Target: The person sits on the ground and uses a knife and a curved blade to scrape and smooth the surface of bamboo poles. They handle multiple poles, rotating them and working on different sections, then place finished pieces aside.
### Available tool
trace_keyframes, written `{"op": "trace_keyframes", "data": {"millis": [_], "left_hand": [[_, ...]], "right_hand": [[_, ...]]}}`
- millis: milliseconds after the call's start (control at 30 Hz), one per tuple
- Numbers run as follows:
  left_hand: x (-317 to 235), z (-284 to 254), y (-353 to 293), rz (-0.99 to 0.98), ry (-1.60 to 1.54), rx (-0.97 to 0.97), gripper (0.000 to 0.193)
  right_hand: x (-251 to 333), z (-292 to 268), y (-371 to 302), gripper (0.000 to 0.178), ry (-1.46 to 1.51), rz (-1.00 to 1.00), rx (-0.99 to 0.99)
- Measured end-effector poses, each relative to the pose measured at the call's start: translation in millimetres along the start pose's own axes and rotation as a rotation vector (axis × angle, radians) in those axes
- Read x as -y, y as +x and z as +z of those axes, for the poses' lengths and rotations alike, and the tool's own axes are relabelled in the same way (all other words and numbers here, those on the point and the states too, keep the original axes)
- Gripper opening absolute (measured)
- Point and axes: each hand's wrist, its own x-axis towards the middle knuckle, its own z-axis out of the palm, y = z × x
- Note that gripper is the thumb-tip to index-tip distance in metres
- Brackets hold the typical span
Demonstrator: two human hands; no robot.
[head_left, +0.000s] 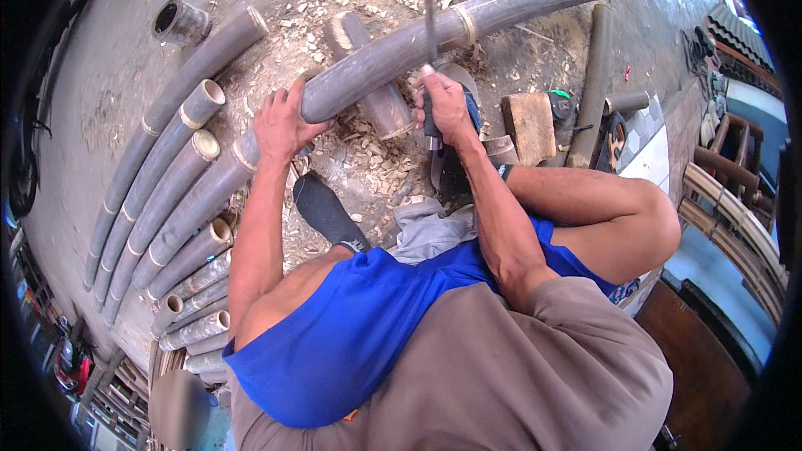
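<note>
A long, slightly curved dark bamboo pole (pixel 368 73) runs from the lower left up to the far right. My left hand (pixel 282 124) is wrapped around it near its middle, thumb to the right. In my right hand (pixel 443 104) is a knife with a dark handle, held just on the near side of the pole. Its long narrow blade (pixel 429 12) points away from me and crosses over the pole close to a pale node ring; whether it touches cannot be told. A short thick bamboo piece (pixel 384 108) lies crosswise under the pole.
Several dark bamboo poles (pixel 171 108) fan out on the left, near a short hollow section (pixel 181 22). Pale chips (pixel 376 154) litter the floor. Rightward are a wooden block (pixel 529 128), a green-black tape measure (pixel 560 103), a saw (pixel 614 142) and another bamboo length (pixel 591 83).
</note>
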Motion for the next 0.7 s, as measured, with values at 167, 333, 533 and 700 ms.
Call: {"op": "trace_keyframes", "data": {"millis": [167, 333, 533, 700], "left_hand": [[5.7, -0.7, 2.3, -0.006, -0.039, 0.037, 0.097], [4.4, -5.3, 3.5, -0.02, -0.062, 0.059, 0.096], [9.8, -2.4, 6.9, -0.006, -0.117, 0.086, 0.096], [9.2, -6.7, 8.1, -0.015, -0.11, 0.113, 0.096]], "right_hand": [[7.1, 21.2, 6.1, 0.039, -0.803, -0.501, -0.179], [21.4, 5.7, 12.8, 0.043, -1.2, -0.486, -0.139], [28.8, -18.1, 33.2, 0.045, -1.263, -0.635, -0.116], [47.3, -20.6, 39.1, 0.047, -1.153, -0.521, -0.083]]}}
